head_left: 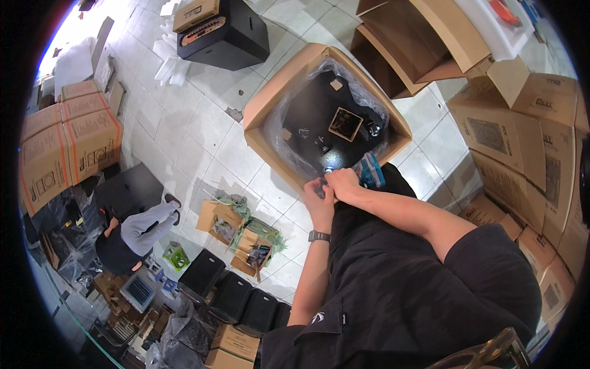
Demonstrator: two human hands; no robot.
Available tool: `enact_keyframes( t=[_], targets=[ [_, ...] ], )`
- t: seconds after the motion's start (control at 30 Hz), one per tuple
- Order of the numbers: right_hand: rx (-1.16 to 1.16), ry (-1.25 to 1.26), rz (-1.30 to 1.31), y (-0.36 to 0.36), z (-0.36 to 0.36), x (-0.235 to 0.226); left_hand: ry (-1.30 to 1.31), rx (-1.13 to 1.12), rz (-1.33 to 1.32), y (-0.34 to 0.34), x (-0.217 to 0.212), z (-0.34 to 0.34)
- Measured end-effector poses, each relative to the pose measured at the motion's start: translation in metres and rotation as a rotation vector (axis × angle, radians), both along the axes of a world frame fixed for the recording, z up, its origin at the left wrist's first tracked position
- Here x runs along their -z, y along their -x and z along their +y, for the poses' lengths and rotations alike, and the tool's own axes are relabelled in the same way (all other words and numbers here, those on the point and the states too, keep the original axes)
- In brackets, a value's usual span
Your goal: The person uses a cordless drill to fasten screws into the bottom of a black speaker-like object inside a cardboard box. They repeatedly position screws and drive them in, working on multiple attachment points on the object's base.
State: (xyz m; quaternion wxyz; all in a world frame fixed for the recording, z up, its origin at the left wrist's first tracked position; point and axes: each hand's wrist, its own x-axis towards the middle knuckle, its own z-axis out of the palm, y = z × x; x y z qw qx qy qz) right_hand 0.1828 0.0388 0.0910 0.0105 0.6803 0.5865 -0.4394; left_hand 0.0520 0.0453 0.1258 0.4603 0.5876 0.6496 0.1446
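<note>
An open cardboard box stands before me, holding a black cabinet in clear plastic wrap. On the cabinet's black surface a square opening with a light brown rim shows. At the box's near edge, my right hand is closed around a teal cordless drill; a bright light shines on the cabinet just ahead of it. Close beside it, my left hand has its fingers curled near the drill's front end. Whatever it pinches is too small to tell.
Cardboard boxes crowd the right side. A black cabinet stands on the tiled floor ahead. At left are stacked boxes and a bent-over person. Small open boxes and black speaker cabinets sit lower left.
</note>
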Motion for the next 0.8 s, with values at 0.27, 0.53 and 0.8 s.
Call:
enact_keyframes(
  t=[0.27, 0.53, 0.8],
  targets=[
    [0.145, -0.012, 0.05, 0.003, -0.006, -0.012, -0.084, 0.027, -0.027, -0.008, -0.01, 0.008],
    [0.036, 0.049, -0.071, -0.004, -0.017, 0.012, 0.061, -0.11, -0.354, 0.013, 0.027, -0.01],
    [-0.393, -0.09, -0.198, -0.033, -0.006, 0.02, 0.61, -0.327, -0.182, 0.07, 0.048, -0.018]
  ],
)
